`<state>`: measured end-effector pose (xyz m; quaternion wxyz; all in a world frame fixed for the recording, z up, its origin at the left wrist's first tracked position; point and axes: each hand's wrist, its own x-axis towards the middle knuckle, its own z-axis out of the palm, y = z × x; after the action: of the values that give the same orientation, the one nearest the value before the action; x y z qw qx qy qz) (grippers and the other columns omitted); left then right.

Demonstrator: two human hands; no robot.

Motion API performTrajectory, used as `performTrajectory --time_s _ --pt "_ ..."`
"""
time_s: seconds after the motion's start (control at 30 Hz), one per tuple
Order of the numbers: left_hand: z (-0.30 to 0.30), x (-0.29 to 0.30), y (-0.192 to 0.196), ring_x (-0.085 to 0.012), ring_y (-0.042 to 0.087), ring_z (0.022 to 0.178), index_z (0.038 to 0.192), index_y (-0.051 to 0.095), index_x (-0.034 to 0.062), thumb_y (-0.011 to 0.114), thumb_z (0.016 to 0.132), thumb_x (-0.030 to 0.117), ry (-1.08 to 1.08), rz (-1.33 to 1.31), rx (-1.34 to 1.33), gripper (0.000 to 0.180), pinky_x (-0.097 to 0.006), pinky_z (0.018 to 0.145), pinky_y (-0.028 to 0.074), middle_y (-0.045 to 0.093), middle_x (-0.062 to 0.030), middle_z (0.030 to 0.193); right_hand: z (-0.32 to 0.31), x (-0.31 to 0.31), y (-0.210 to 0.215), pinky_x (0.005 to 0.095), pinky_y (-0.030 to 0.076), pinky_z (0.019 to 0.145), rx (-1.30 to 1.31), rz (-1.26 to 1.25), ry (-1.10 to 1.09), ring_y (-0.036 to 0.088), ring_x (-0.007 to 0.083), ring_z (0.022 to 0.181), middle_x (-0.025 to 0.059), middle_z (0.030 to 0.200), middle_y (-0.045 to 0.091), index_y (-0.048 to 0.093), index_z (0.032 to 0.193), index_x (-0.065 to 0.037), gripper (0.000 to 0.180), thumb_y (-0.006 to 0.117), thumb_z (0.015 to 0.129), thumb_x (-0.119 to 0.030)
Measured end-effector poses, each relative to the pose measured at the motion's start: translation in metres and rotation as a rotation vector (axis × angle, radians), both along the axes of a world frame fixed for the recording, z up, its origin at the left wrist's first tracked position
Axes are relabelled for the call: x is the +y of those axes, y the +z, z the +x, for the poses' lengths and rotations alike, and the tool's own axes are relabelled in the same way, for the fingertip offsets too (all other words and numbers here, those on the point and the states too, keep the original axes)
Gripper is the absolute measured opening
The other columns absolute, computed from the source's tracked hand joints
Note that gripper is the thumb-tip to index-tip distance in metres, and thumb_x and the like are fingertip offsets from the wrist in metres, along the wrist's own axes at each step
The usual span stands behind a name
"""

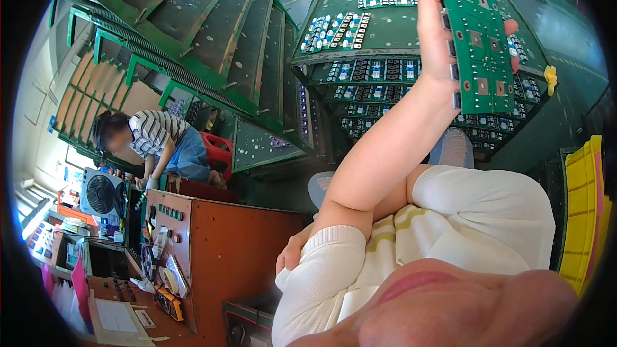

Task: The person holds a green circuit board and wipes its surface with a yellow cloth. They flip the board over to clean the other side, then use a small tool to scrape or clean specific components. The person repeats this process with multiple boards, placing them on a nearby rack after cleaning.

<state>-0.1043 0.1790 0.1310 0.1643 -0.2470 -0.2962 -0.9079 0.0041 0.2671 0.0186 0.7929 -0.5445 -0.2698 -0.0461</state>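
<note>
The right hand (439, 38), raised in the upper right of the frame, grips a long green printed circuit board (477, 32) by its edge, thumb one side, fingertips the other. The left hand (292, 250), lower centre, looks loosely curled and empty. Behind, green racks (385, 38) already carry many boards; this one seems not yet placed.

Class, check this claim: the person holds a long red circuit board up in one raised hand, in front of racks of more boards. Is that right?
Not quite: the head view shows the circuit board is green, not red. The rest stands: the raised hand holds the long board up in front of the racks of more boards.
</note>
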Motion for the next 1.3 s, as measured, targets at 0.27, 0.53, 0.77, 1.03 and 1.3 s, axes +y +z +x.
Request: performTrajectory --time_s 0.27,0.53,0.77,1.03,1.3 --pt "-0.025 0.016 0.012 -0.0304 0.06 0.088 0.122 0.048 0.0101 0.048 0.075 0.078 0.293 0.062 -0.348 0.083 -0.049 0.058 0.052 0.057 -0.0165 0.098 -0.024 -0.05 -0.027 0.0254 0.044 0.058 0.007 0.159 -0.214 0.056 0.0112 0.072 0.0051 0.094 0.067 0.066 0.106 -0.006 0.028 0.057 0.095 -0.03" --pt "0.033 -0.01 0.0 -0.0394 0.057 0.112 0.139 0.044 0.0108 0.042 0.089 0.064 0.297 0.03 -0.378 0.074 -0.061 0.077 0.05 0.052 -0.0159 0.132 -0.033 -0.129 -0.164 0.0239 0.043 0.055 0.363 0.555 -0.704 0.055 0.01 0.068 0.0041 0.093 0.067 0.066 0.107 -0.007 0.026 0.055 0.096 -0.029" --pt "0.162 -0.015 -0.082 -0.0421 0.05 0.123 0.155 0.016 0.0131 0.044 0.091 0.062 0.528 0.063 -0.285 0.085 -0.061 0.084 0.047 0.029 -0.0199 0.153 -0.147 -0.087 -0.086 0.0274 0.047 0.073 0.198 0.403 -1.363 0.058 0.0133 0.088 0.0067 0.112 0.066 0.062 0.122 -0.003 0.041 0.043 0.102 -0.034" --pt "0.208 0.018 -0.132 -0.0371 0.053 0.119 0.153 0.016 0.0057 0.049 0.085 0.069 0.585 0.175 -0.281 0.098 -0.059 0.079 0.048 0.029 -0.02 0.153 -0.098 -0.074 -0.071 0.0357 0.045 0.093 0.382 0.442 -1.159 0.057 0.0173 0.109 0.0053 0.117 0.063 0.053 0.133 -0.001 0.05 0.04 0.104 -0.039" --pt "0.218 0.027 -0.158 -0.0405 0.055 0.116 0.152 0.017 0.0019 0.047 0.085 0.07 0.602 0.262 -0.084 0.1 -0.058 0.078 0.047 0.03 -0.0237 0.151 -0.063 -0.07 -0.055 0.0272 0.045 0.085 0.194 0.715 -0.949 0.046 0.0041 0.075 -0.0071 0.09 0.056 0.061 0.108 -0.01 0.025 0.043 0.102 -0.027"
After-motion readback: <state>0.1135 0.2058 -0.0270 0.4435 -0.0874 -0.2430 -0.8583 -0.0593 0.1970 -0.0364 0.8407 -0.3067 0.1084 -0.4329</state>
